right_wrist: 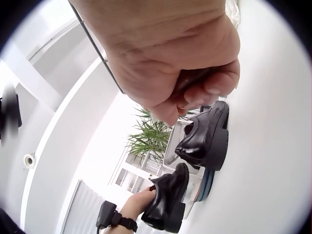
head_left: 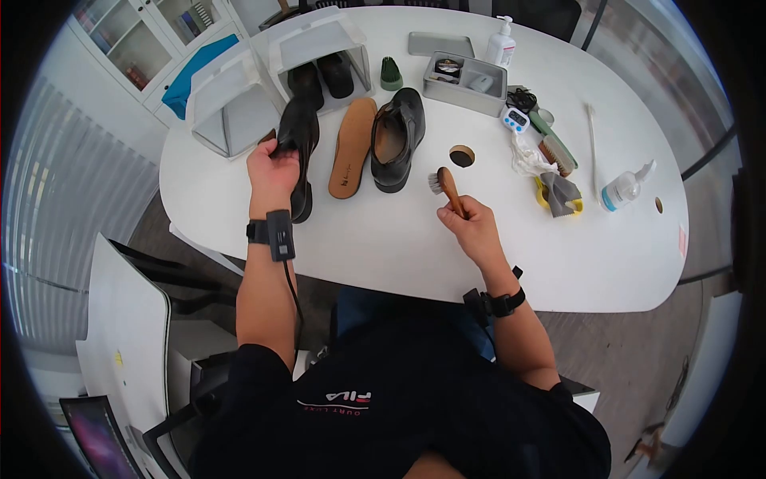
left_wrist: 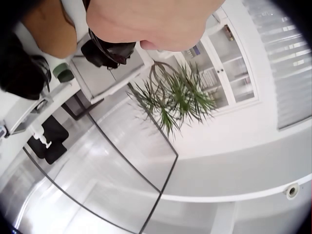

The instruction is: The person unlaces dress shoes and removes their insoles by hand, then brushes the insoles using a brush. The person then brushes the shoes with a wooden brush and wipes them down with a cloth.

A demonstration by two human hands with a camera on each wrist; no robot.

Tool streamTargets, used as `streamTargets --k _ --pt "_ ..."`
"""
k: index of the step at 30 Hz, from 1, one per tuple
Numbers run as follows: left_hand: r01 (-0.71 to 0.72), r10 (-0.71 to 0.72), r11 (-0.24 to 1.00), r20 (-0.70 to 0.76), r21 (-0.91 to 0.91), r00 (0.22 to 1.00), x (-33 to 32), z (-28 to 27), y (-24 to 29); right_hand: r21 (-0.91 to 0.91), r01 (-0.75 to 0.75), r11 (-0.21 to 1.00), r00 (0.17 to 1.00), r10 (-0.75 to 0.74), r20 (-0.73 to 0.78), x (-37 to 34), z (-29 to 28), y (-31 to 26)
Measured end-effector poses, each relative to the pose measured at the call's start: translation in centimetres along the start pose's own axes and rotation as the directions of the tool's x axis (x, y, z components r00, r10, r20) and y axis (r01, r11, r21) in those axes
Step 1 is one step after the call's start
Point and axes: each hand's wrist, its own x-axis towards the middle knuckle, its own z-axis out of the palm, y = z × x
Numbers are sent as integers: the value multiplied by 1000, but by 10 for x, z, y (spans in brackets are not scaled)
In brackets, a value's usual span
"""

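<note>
My left hand holds a black leather shoe by its opening, at the left of the table. In the right wrist view that shoe stands on its side of the hand, heel toward the camera. A tan insole lies beside it, and a second black shoe sits right of the insole. My right hand grips the wooden handle of a small brush, its pale bristles facing left, apart from the shoes. In the right wrist view the curled fingers hide the brush.
Two clear-fronted boxes stand at the back left, one with black shoes inside. A green-based brush, a grey tin and a pump bottle are behind. Rightward lie a timer, cloths, another brush and a spray bottle.
</note>
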Motion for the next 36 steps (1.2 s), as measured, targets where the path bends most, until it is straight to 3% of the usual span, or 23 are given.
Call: streamTargets --k 3,7,13,15,18,21,23,25,26,27,28,29,30,31,33,35,36 --pt "42 -43 998 -47 -39 998 53 -21 0 10 -68 998 993 68 -97 0 0 2" --pt "75 -75 997 9 -1 997 46 -4 -5 -8 -75 997 980 72 -187 -1 -5 16" --pt "87 -102 990 143 111 984 42 -18 -6 124 -121 985 979 139 -147 -3 -14 7" --pt "112 -125 987 107 114 986 33 -18 -6 175 -168 970 977 187 -99 1 -18 11" --pt "200 -198 979 93 -22 976 32 -17 -2 197 -218 956 967 238 -86 6 -23 2" --pt "165 -166 986 114 15 980 29 -15 -5 232 -183 955 958 226 -177 22 -30 -1" --pt "150 -184 961 131 230 974 10 -14 -9 262 -144 954 959 199 -199 33 -41 -5" --pt "-34 11 948 73 316 997 -15 -29 -31 281 -102 954 962 166 -217 46 -57 -11" --pt "-323 247 823 217 468 944 -37 -32 -57 250 -115 961 964 169 -206 53 -65 -15" --pt "-577 430 599 385 554 816 -52 -34 -76 218 -130 967 966 173 -194 61 -72 -17" --pt "-576 435 606 379 549 817 -54 -34 -74 205 -111 972 966 154 -207 73 -78 -15" --pt "-777 488 10 675 629 553 -60 -32 -67 196 -111 974 968 151 -202 83 -82 -19" --pt "-699 292 -582 909 415 297 -64 -30 -62 218 -112 969 969 156 -193 96 -87 -25" --pt "-696 302 -580 905 423 298 -65 -29 -57 241 -111 964 970 158 -186 110 -93 -31" --pt "-607 283 -515 788 605 546 -63 -24 -48 221 -101 970 973 143 -182 148 -105 -31" --pt "-555 273 -567 775 609 571 -69 -25 -43 250 -84 965 968 138 -208 187 -115 -30" --pt "-477 219 -634 733 608 644 -76 -27 -42 247 -82 966 968 136 -213 204 -118 -29"
